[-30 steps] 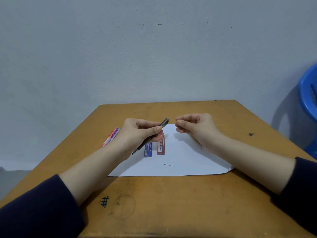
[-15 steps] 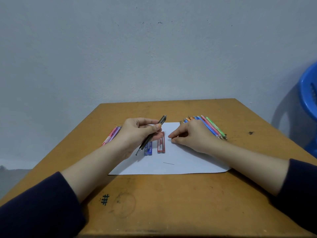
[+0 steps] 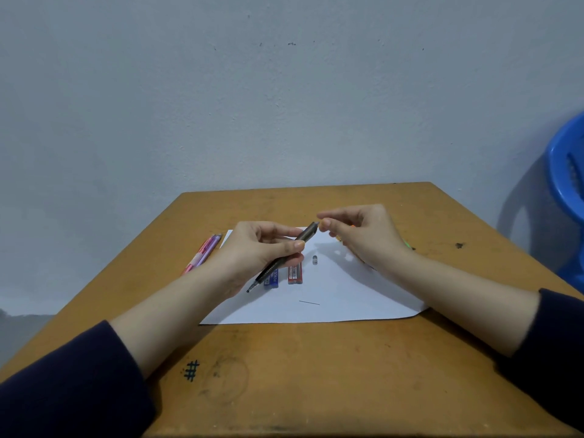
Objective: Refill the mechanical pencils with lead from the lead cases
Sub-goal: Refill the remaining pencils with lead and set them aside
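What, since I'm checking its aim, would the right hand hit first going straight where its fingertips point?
The pencil's raised end, in the left hand; the right hand looks close, but depth is unclear.

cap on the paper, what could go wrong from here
1. The small cap lies loose on the paper close to the right hand; a brush could roll it away.
2. The thin lead lies bare nearby and could snap under a wrist.
3. The left hand holds the pencil tilted in mid-air; a slip could drop it.
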Tool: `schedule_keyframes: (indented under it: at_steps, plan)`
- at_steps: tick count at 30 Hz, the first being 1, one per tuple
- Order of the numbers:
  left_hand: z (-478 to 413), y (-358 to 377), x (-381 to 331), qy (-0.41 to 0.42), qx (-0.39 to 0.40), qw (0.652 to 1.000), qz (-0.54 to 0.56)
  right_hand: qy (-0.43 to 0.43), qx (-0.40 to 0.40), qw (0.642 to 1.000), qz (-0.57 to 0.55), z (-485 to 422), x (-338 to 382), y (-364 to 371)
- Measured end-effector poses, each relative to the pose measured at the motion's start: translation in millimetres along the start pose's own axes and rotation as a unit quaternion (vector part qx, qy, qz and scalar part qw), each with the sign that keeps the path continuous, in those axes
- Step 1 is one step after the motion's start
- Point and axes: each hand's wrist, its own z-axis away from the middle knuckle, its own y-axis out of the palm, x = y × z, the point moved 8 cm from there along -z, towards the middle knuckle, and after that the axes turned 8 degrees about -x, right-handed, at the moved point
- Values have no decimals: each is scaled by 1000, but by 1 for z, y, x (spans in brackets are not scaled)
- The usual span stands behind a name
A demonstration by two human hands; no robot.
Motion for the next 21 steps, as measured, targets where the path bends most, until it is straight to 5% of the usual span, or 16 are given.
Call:
schedule_keyframes:
  at_steps: [16,21]
  plan:
    - [-1,1,1,-2,2,1000,-1,44,-2,998,-34,-1,0,-3]
    - [-1,-5,1,-5,-25,1000,6,29,15,993,111,-5,-9,-5]
